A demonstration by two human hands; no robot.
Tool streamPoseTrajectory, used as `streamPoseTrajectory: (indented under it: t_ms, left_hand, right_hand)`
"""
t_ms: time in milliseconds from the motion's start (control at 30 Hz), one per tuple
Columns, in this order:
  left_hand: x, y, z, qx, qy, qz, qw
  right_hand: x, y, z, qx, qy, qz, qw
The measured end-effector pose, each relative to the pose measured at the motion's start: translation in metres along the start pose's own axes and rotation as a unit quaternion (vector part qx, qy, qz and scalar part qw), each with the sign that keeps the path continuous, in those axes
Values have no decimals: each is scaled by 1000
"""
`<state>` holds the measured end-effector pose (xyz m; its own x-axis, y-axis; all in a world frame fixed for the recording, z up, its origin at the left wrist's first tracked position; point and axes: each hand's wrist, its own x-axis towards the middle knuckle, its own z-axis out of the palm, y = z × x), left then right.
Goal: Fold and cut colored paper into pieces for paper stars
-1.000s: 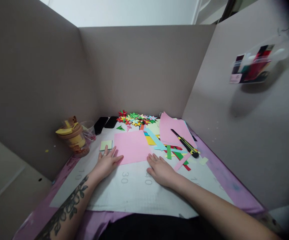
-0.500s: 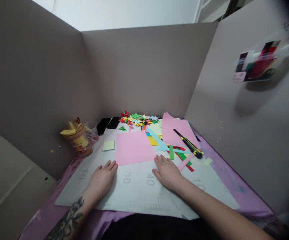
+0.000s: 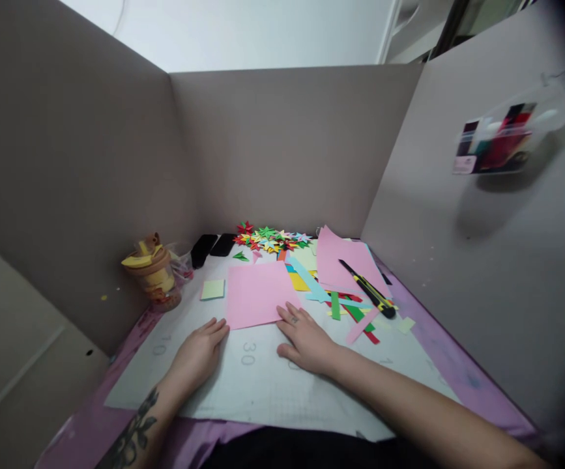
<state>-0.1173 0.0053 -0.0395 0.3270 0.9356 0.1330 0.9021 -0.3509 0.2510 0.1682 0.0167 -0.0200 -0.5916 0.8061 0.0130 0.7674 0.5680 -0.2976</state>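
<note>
A flat pink sheet of paper lies on the white cutting mat in front of me. My left hand rests palm down, its fingertips at the sheet's near left corner. Lying over the near right part of the sheet is my right hand, fingers stretched out and thumb apart on the mat. Neither hand grips anything. Left of the sheet sits a small stack of pale green square papers. To the right, a yellow and black utility knife lies on another pink sheet.
Coloured paper strips lie scattered right of the sheet. Folded paper stars are heaped at the back, beside two black phone-like slabs. A brown and yellow cup stands at the left. Grey panels surround the table; a clear pouch hangs right.
My right hand has slid left from the sheet's near right corner along its near edge, onto the paper. The left hand stays at the left corner. The view has tilted slightly.
</note>
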Motion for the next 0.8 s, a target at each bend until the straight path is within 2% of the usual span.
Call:
streamPoseTrajectory:
  t_ms: [233,333,433,533,600,667,733,800]
  left_hand:
    - [1,-3,2,-25,4,-1,1000]
    - [0,-5,2,-78,32,-27,996]
    - [-2,-6,1,-150,98,-78,981]
    - [0,-1,-4,-227,161,-109,954]
    - [6,9,-6,-316,173,-113,926]
    - [15,26,-8,-433,148,-113,882]
    - [28,46,-7,-545,98,-139,821]
    - [44,66,-6,-632,35,-186,752]
  right_hand:
    - [12,2,6,-7,18,-20,1000]
    - [20,0,9,-17,34,-21,999]
    - [28,2,5,4,107,-36,994]
    - [30,11,-5,100,251,-25,962]
    - [30,18,-14,195,344,30,918]
    - [32,22,-20,288,396,99,866]
    - [36,19,-22,369,394,144,829]
    - [41,9,-18,429,356,153,816]
